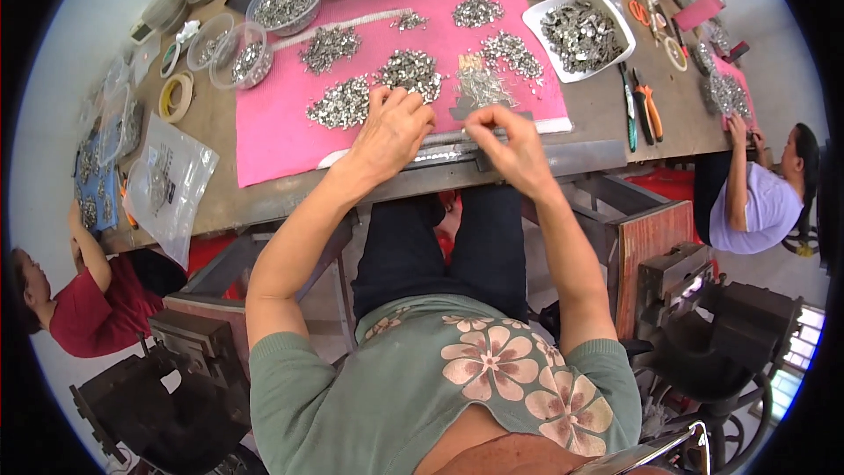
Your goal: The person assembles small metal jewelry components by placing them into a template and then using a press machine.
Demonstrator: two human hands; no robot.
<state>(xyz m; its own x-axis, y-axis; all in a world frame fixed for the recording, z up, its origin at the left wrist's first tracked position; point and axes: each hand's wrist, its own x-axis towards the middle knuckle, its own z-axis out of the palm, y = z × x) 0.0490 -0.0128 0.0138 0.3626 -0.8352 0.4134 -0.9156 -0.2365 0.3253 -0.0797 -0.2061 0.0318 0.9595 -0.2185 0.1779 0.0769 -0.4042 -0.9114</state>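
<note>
Left hand (393, 130): we rest it curled on the pink mat (272, 136), grip unclear.
Right hand (510, 145): we pinch a small metal piece (476, 120).
Nearby: metal heaps (411, 70).

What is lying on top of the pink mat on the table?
On the pink mat lie several heaps of small silver metal pieces. The left hand and right hand cover its near edge, so anything beneath them is hidden.

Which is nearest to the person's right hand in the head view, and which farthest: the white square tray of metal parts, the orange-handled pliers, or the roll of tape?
Measured from the right hand:
1. Orange-handled pliers, to its right on the bare tabletop.
2. White square tray, farther back and to the right, beside the pink mat.
3. Roll of tape, far across on the left side.
</note>
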